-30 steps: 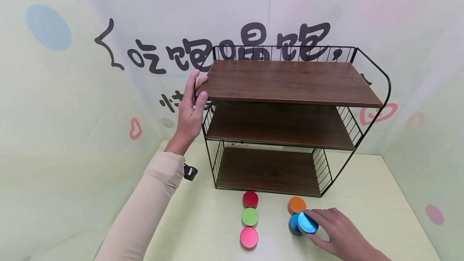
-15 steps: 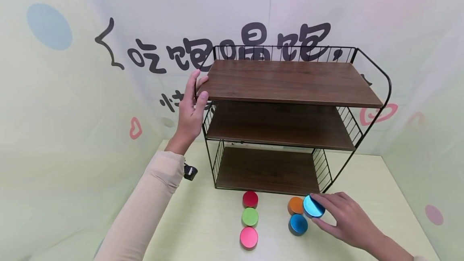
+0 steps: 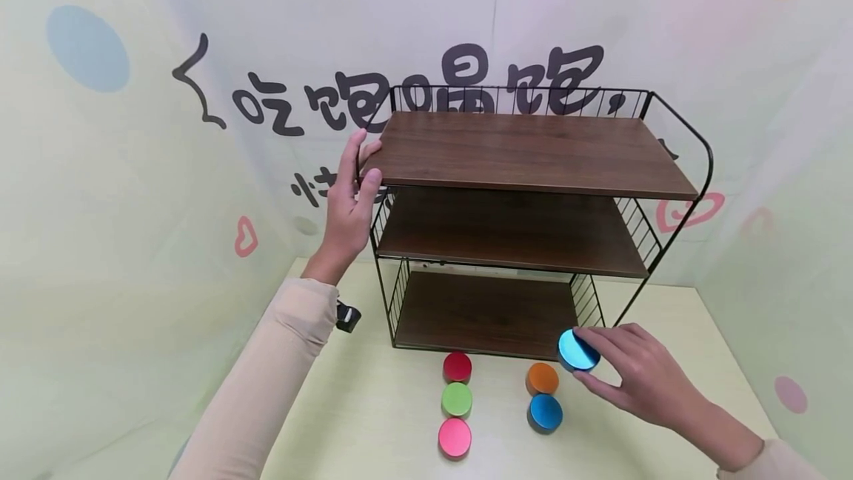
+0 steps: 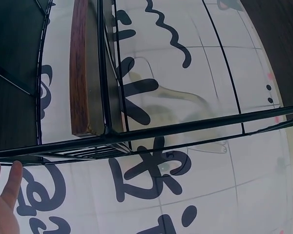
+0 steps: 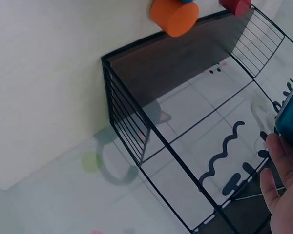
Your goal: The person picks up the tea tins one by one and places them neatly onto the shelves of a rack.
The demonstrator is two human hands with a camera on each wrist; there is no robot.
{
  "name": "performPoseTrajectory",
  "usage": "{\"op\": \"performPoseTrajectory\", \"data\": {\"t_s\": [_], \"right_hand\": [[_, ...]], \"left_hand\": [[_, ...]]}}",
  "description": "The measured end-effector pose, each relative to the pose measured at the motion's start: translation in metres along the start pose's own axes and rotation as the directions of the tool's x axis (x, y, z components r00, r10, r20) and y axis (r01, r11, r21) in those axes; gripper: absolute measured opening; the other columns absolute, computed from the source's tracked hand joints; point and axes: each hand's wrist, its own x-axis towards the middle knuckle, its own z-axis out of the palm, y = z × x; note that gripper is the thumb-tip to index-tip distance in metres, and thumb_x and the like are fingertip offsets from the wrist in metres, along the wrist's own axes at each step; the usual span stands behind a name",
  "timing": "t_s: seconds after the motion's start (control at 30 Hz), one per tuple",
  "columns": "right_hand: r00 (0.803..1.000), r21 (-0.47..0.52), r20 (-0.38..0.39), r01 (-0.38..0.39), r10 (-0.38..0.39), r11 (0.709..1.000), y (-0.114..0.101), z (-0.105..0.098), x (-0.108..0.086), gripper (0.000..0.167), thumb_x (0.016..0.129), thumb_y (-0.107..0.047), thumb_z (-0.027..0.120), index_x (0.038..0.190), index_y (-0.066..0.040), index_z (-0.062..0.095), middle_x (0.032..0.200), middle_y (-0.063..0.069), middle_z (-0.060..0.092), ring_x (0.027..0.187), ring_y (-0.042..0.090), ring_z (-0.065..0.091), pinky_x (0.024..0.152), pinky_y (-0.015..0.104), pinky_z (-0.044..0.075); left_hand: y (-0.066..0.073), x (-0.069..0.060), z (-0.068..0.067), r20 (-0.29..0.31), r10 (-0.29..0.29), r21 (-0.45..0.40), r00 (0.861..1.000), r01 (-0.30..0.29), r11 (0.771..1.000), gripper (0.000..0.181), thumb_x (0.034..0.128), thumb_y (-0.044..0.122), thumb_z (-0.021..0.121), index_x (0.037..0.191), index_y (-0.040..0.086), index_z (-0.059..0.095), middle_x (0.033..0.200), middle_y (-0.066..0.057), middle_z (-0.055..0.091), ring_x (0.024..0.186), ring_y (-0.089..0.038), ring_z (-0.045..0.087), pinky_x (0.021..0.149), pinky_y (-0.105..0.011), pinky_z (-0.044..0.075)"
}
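A three-tier rack [image 3: 533, 154] with brown wooden shelves and a black wire frame stands on the pale table. My left hand [image 3: 348, 217] holds its upper left corner, thumb at the front of the top shelf and fingers by the side wire. My right hand [image 3: 643, 376] pinches a short, shiny light-blue cylinder [image 3: 577, 350] in front of the bottom shelf's right corner, raised above the table. In the right wrist view that cylinder [image 5: 292, 117] is partly cut off at the edge. Nearest to it on the table are an orange cylinder [image 3: 543, 378] and a darker blue cylinder [image 3: 546, 413].
Red [image 3: 457, 367], green [image 3: 456, 399] and pink [image 3: 455, 438] cylinders form a column in front of the rack's left half. A small black object [image 3: 347, 316] lies beside the rack's left foot. Printed cloth walls [image 3: 220, 169] surround the table.
My right hand has lifted the light-blue cylinder away from above the darker blue one, moving it forward and slightly right toward the rack. The left hand stays on the rack.
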Motion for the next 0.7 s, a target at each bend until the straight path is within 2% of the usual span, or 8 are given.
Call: {"op": "performPoseTrajectory", "data": {"t_s": [0.27,0.7], "right_hand": [[0.999,-0.017,-0.027,0.042,-0.043,0.999,0.005,-0.009,0.016,0.066,0.097,-0.062,0.045,0.117,-0.005,0.070,0.100,0.007,0.074,0.080,0.021,0.069,0.068,0.044,0.055],[0.998,-0.058,-0.059,0.033,-0.036,0.998,0.012,-0.031,0.037,0.070,0.097,-0.063,0.043,0.116,-0.001,0.070,0.100,0.012,0.073,0.082,0.027,0.069,0.068,0.047,0.054]], "left_hand": [[-0.001,0.000,0.000,-0.003,-0.001,0.011,1.000,0.001,1.000,0.049,0.1013,-0.004,0.045,0.148,-0.008,0.032,0.138,-0.029,0.053,0.134,-0.036,0.046,0.102,-0.025,0.040],[-0.002,0.000,0.002,-0.012,0.001,0.015,1.000,-0.001,1.000,0.048,0.1014,-0.003,0.045,0.148,-0.007,0.033,0.138,-0.028,0.053,0.134,-0.035,0.047,0.101,-0.025,0.039]]}}
